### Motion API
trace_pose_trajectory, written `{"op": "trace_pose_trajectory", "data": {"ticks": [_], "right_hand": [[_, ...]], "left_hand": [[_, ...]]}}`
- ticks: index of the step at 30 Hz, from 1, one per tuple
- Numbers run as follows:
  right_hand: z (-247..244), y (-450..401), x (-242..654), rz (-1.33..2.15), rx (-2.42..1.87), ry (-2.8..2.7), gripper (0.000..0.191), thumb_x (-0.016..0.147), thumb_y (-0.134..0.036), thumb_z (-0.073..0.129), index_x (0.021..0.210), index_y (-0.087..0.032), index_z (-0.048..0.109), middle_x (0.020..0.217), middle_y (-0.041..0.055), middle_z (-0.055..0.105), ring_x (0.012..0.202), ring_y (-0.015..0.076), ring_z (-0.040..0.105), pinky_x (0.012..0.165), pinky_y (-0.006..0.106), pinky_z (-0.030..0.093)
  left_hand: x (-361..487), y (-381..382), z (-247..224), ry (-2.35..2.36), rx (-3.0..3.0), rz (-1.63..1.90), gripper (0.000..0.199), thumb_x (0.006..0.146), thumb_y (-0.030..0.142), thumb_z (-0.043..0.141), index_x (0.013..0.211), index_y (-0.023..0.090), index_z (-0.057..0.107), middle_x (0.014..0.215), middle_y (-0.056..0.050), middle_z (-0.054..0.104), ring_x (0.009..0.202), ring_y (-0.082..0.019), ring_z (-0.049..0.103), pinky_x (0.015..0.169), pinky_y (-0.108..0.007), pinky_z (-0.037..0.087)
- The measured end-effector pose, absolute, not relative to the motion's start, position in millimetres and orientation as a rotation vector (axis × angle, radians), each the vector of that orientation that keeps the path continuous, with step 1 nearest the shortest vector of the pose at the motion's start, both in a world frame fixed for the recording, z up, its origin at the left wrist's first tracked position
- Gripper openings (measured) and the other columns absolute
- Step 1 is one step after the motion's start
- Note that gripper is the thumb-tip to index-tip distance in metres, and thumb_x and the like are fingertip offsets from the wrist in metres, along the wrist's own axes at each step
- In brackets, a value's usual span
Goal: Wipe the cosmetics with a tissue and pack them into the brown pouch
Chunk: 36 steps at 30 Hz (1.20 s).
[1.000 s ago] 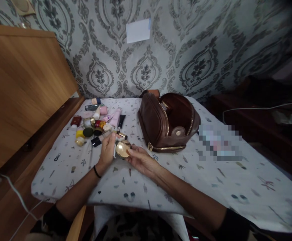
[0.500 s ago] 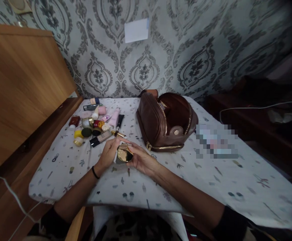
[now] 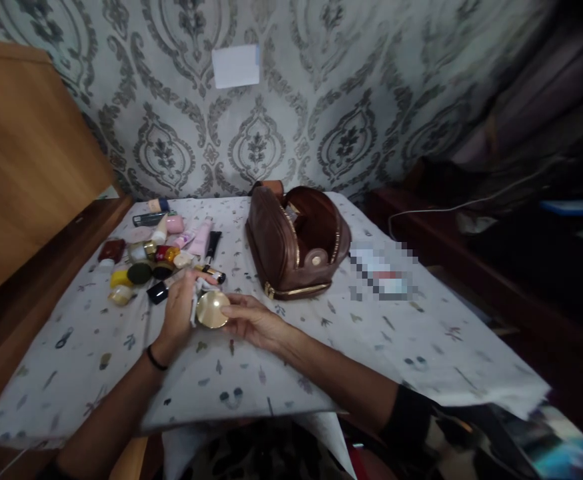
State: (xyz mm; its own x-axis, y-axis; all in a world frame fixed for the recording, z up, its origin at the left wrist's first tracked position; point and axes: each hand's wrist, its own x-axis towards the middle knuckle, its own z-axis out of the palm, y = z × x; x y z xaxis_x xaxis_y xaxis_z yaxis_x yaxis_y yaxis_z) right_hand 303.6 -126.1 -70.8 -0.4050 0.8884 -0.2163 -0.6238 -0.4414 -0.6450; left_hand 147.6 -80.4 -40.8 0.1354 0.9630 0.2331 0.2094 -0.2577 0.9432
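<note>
A round container with a shiny gold lid [image 3: 213, 309] is held above the near part of the cloth-covered table [image 3: 181, 387]. My right hand [image 3: 251, 321] grips it from the right, thumb on the lid's edge. On its left side, my left hand [image 3: 180, 303] is closed around a crumpled white cloth [image 3: 199, 293] that touches the container. Just beyond my left hand lie a black-capped tube [image 3: 158, 292] and a small gold-and-black item [image 3: 214, 273].
Several cosmetics, among them a yellow jar [image 3: 121, 277], a pink tube [image 3: 201, 237] and a dark red bottle [image 3: 111, 251], cover the table's left. An unzipped brown leather bag [image 3: 276, 247] stands at the centre back. A wooden cabinet [image 3: 31, 160] borders the left side.
The view has shifted to the right, so everything appears further left. The gold lid has tilted to face the camera more, and my right hand now holds the container by its right edge.
</note>
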Motion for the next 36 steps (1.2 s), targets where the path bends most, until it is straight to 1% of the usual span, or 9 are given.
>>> {"op": "trace_pose_trajectory", "data": {"ticks": [5, 12, 15, 18, 22, 25, 28, 33, 36], "right_hand": [[-70.3, -125.9, 305.9, 2.025, -0.633, -0.532, 0.067, 0.049, -0.03, 0.097, 0.106, -0.014, 0.064, 0.089, 0.0018, 0.073, 0.076, 0.0162, 0.069, 0.073, 0.032, 0.055], [-72.2, -125.5, 298.0, 1.979, -0.633, -0.49, 0.062, 0.04, -0.031, 0.099, 0.091, -0.01, 0.069, 0.08, 0.001, 0.071, 0.074, 0.0128, 0.065, 0.076, 0.027, 0.048], [-74.8, -125.0, 295.9, 1.923, -0.681, -0.479, 0.06, 0.036, -0.026, 0.099, 0.085, -0.01, 0.07, 0.077, -0.0014, 0.07, 0.07, 0.0093, 0.063, 0.077, 0.024, 0.046], [-75.9, -124.4, 298.4, 1.928, -0.682, -0.509, 0.059, 0.041, -0.025, 0.098, 0.092, -0.012, 0.07, 0.082, -0.0014, 0.071, 0.073, 0.0097, 0.064, 0.08, 0.025, 0.047], [-74.1, -124.1, 305.6, 2.007, -0.65, -0.525, 0.066, 0.047, -0.027, 0.097, 0.104, -0.015, 0.067, 0.09, 0.001, 0.072, 0.079, 0.0152, 0.068, 0.078, 0.033, 0.054], [-72.9, -124.3, 309.1, 1.975, -0.593, -0.532, 0.065, 0.053, -0.033, 0.096, 0.107, -0.014, 0.065, 0.093, 0.003, 0.072, 0.08, 0.0174, 0.069, 0.078, 0.037, 0.057], [-73.1, -125.1, 307.2, 1.932, -0.584, -0.532, 0.062, 0.058, -0.035, 0.094, 0.106, -0.013, 0.062, 0.091, 0.004, 0.073, 0.08, 0.0181, 0.07, 0.077, 0.039, 0.058], [-72.1, -128.1, 298.0, 1.92, -0.607, -0.549, 0.054, 0.056, -0.025, 0.094, 0.1, -0.013, 0.065, 0.094, 0.0044, 0.073, 0.084, 0.0175, 0.07, 0.077, 0.032, 0.058], [-69.8, -128.9, 297.7, 1.904, -0.649, -0.573, 0.054, 0.056, -0.019, 0.092, 0.104, -0.014, 0.067, 0.096, 0.0026, 0.073, 0.083, 0.0159, 0.069, 0.075, 0.029, 0.058]], "left_hand": [[143.4, -78.9, -40.3, 1.032, 1.749, 0.946, 0.077, 0.084, 0.081, 0.03, 0.085, 0.019, 0.077, 0.087, -0.01, 0.077, 0.081, -0.027, 0.068, 0.072, -0.036, 0.052], [147.0, -82.7, -45.2, 1.15, 1.566, 1.143, 0.061, 0.087, 0.073, 0.041, 0.075, 0.021, 0.07, 0.069, -0.005, 0.072, 0.061, -0.021, 0.063, 0.056, -0.032, 0.048], [147.0, -84.3, -46.1, 1.19, 1.501, 1.262, 0.052, 0.087, 0.066, 0.048, 0.072, 0.02, 0.066, 0.072, -0.004, 0.071, 0.066, -0.02, 0.064, 0.06, -0.03, 0.049], [147.2, -84.6, -43.3, 1.182, 1.526, 1.325, 0.051, 0.09, 0.064, 0.048, 0.069, 0.02, 0.062, 0.074, -0.004, 0.071, 0.07, -0.019, 0.064, 0.064, -0.03, 0.05], [150.4, -83.1, -35.4, 1.193, 1.61, 1.174, 0.062, 0.087, 0.073, 0.04, 0.071, 0.02, 0.068, 0.075, -0.006, 0.072, 0.065, -0.02, 0.062, 0.057, -0.03, 0.048], [152.8, -80.7, -33.6, 1.056, 1.675, 1.021, 0.067, 0.083, 0.078, 0.041, 0.074, 0.02, 0.073, 0.078, -0.008, 0.074, 0.072, -0.023, 0.066, 0.064, -0.032, 0.051], [153.0, -78.2, -38.4, 1.007, 1.656, 1.046, 0.063, 0.084, 0.075, 0.045, 0.075, 0.019, 0.072, 0.074, -0.007, 0.073, 0.066, -0.021, 0.063, 0.063, -0.032, 0.05], [152.3, -78.1, -48.7, 1.096, 1.592, 1.319, 0.056, 0.091, 0.067, 0.044, 0.071, 0.019, 0.065, 0.069, -0.003, 0.067, 0.065, -0.018, 0.061, 0.065, -0.029, 0.048], [152.8, -78.9, -48.1, 1.022, 1.513, 1.331, 0.052, 0.092, 0.064, 0.046, 0.071, 0.02, 0.062, 0.069, -0.003, 0.067, 0.065, -0.017, 0.062, 0.065, -0.029, 0.049]]}}
